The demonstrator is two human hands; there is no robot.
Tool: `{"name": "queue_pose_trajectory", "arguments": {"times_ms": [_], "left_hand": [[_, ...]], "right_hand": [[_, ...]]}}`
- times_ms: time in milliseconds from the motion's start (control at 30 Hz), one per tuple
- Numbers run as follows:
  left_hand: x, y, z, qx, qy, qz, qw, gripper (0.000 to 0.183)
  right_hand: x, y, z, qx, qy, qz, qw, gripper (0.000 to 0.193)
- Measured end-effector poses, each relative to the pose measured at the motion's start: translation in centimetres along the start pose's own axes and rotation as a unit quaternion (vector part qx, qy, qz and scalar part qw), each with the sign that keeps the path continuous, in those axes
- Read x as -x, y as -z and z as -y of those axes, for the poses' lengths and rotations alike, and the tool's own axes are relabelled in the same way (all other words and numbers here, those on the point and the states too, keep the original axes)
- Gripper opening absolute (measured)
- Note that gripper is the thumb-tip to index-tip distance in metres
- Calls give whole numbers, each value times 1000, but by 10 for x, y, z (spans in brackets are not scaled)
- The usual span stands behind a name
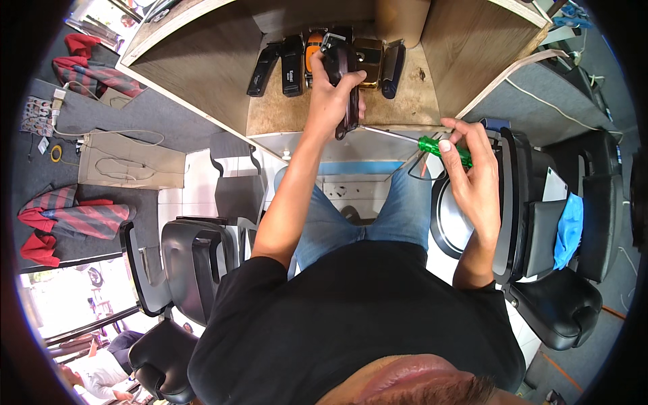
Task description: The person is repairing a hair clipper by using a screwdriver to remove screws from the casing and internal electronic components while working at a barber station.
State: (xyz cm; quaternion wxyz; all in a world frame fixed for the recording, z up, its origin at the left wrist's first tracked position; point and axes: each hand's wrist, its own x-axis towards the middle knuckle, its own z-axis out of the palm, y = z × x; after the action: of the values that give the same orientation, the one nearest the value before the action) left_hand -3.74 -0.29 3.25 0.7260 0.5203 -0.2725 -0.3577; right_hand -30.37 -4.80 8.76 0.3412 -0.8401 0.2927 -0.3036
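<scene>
My left hand [332,101] is wrapped round a dark hair clipper [346,64], held over the wooden shelf with its blade end pointing away from me. In my right hand [476,169] is a screwdriver [432,144] with a green handle. Its thin metal shaft runs left, and the tip comes close to the lower end of the clipper; whether it touches, I cannot tell. Behind the held clipper stands a row of others: two black clippers [292,65], an orange one [313,47], a gold one [369,59] and a dark one [393,69] at the right.
The wooden shelf [270,121] has side walls left and right. Black barber chairs [196,263] stand to my left, and more black seats [560,304] to my right, with a blue cloth [569,229]. A checked red and grey cloth [81,212] lies at the left. A person [101,371] is at the lower left.
</scene>
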Motion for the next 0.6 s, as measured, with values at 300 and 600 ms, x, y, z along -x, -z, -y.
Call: {"name": "queue_pose_trajectory", "arguments": {"times_ms": [300,600], "left_hand": [[0,1,0,0,-1,2,1000,74],[-1,2,3,-13,11,-11,1000,74]], "right_hand": [[-2,0,1,3,4,-11,1000,38],[-1,-2,-5,-56,73,-6,996,46]]}}
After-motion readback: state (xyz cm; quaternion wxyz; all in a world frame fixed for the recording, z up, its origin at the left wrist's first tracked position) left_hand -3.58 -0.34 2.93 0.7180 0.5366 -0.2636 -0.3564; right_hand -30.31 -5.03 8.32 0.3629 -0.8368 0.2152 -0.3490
